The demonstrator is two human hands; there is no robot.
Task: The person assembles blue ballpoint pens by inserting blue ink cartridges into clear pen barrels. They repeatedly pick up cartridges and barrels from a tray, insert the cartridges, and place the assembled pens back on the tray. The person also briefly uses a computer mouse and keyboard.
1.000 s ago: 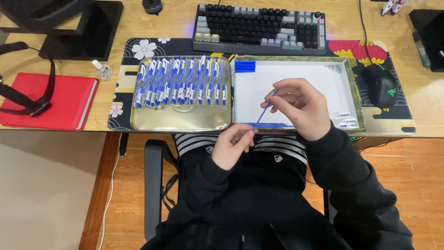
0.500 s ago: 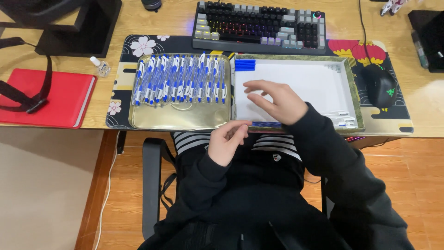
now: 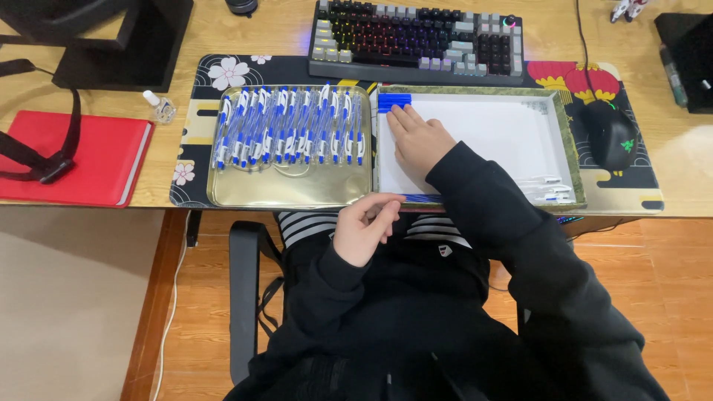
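Our right hand (image 3: 417,137) lies flat, fingers spread, in the white box's (image 3: 520,134) far-left corner, touching blue pen parts (image 3: 394,99). Our left hand (image 3: 364,226) curls loosely at the bench edge; we cannot tell what it pinches. We judge the parts light, stiff, slippery: grip their sides.

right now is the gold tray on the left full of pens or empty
Mostly full: the gold tray holds a row of blue and white pens across its upper part, while the strip nearest the person is bare metal.
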